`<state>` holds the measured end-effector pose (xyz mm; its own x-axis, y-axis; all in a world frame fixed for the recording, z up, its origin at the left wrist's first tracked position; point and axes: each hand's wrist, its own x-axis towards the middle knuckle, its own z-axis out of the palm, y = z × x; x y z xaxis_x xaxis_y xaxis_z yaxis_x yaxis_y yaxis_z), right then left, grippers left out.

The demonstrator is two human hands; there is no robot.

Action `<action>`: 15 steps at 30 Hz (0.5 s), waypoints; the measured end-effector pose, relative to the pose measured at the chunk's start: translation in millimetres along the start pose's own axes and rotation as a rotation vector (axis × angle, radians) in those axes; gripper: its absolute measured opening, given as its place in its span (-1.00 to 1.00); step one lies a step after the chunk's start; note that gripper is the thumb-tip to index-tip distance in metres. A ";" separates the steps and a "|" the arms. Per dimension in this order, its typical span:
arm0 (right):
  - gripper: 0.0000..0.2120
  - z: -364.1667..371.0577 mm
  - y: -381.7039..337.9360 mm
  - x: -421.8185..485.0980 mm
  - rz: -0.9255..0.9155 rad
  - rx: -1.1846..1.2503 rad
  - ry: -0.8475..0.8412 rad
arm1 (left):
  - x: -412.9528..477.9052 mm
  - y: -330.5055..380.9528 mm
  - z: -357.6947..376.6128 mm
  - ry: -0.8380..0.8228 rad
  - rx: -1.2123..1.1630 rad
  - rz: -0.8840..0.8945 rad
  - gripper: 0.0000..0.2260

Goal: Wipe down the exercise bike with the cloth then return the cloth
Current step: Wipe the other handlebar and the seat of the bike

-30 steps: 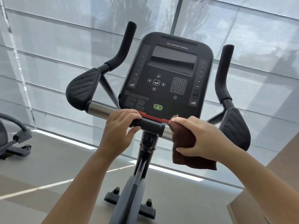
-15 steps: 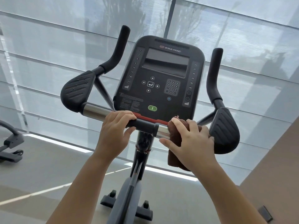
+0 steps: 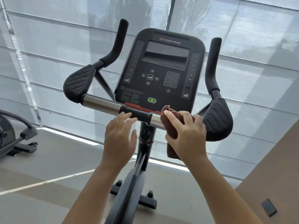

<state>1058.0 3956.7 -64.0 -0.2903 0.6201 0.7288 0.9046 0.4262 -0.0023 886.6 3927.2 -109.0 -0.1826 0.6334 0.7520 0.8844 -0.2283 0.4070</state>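
The exercise bike stands in front of me, with its black console [image 3: 161,70] above a chrome and black handlebar [image 3: 100,103]. My right hand [image 3: 186,135] grips a dark brown cloth [image 3: 174,125] wrapped round the chrome right part of the bar, beside the right elbow pad [image 3: 216,120]. My left hand [image 3: 120,136] is off the bar, fingers straight, its fingertips just under the black centre sleeve [image 3: 137,113]. The cloth's lower end hangs below my right hand.
Two black upright grips [image 3: 120,41] [image 3: 213,62] rise beside the console. The bike's post and base feet [image 3: 145,201] lie below my arms. Another machine [image 3: 14,136] stands at the left. Blinds cover the window behind. A brown wall [image 3: 275,175] is at the right.
My left hand has let go of the black centre sleeve and opened just below it. My right hand stays wrapped with the cloth on the right chrome part.
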 end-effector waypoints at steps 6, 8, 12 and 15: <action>-0.46 -18.6 0.7 -19.6 -0.147 0.269 -0.053 | -35.9 36.3 -18.2 -0.016 0.061 -0.043 -0.73; -0.47 -25.1 1.8 -28.5 -0.162 0.408 -0.109 | -51.7 47.9 -27.8 -0.021 0.102 -0.077 -0.72; -0.46 -36.7 9.7 -53.3 -0.192 0.560 -0.242 | -95.7 73.1 -50.7 -0.032 0.204 -0.181 -0.73; -0.47 -43.0 16.7 -77.5 -0.234 0.660 -0.345 | -131.4 95.2 -65.6 -0.017 0.276 -0.271 -0.74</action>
<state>1109.0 3887.4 -91.1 -0.6288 0.5897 0.5068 0.4667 0.8076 -0.3605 966.6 3773.8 -135.1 -0.4206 0.6565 0.6262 0.8877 0.1554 0.4333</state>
